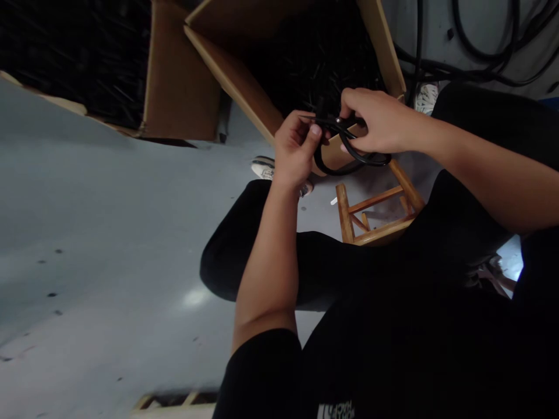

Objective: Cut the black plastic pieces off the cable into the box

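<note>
My right hand (378,121) grips a pair of scissors (364,157) with black handles, its fingers in and around the loops. The blades point left, across the fingertips of my left hand (294,148). That hand is closed in a pinch on a thin black strip (327,170), which seems to curve down below the scissors; its exact kind is unclear. Both hands are over the near edge of an open cardboard box (236,75). Inside it lie many small black pieces (323,55), too dark to make out singly.
A second cardboard box (181,75) of black pieces stands at the left. Between my legs is a wooden stool (378,201). Thick black hoses (480,55) coil on the floor at the upper right. Small dark scraps (52,295) dot the grey floor (131,203).
</note>
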A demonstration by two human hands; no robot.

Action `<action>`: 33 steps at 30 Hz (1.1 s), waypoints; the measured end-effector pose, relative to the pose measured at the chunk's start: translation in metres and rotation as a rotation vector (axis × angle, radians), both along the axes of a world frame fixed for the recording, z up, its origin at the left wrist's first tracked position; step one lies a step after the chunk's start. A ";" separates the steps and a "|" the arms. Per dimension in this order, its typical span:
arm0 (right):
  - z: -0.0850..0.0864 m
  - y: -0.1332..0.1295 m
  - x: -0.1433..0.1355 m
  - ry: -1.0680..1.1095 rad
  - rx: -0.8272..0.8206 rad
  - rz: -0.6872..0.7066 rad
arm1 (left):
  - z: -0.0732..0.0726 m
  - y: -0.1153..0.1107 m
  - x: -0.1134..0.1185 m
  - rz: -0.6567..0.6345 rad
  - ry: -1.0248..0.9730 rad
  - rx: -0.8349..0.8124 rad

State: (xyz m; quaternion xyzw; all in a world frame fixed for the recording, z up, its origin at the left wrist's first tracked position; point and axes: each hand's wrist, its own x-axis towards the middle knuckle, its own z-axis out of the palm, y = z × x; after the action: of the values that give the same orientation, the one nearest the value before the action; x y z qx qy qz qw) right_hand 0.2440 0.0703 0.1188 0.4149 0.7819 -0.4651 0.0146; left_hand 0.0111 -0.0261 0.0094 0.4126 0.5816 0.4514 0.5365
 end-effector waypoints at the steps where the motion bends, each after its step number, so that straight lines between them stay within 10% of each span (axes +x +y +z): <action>1: 0.001 0.002 0.000 0.002 0.001 -0.005 | 0.002 0.001 0.000 0.006 -0.002 0.001; 25: 0.019 -0.011 -0.014 -0.185 0.038 0.070 | -0.003 0.000 0.001 0.159 0.195 -0.076; 33: -0.005 -0.005 -0.004 -0.023 0.013 -0.097 | 0.007 -0.004 0.008 0.158 -0.288 -0.215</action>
State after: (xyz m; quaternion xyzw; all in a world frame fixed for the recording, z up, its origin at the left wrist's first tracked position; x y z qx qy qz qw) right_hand 0.2404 0.0656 0.1143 0.4579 0.7635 -0.4554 -0.0017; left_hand 0.0194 -0.0305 0.0163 0.2370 0.5745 0.4817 0.6179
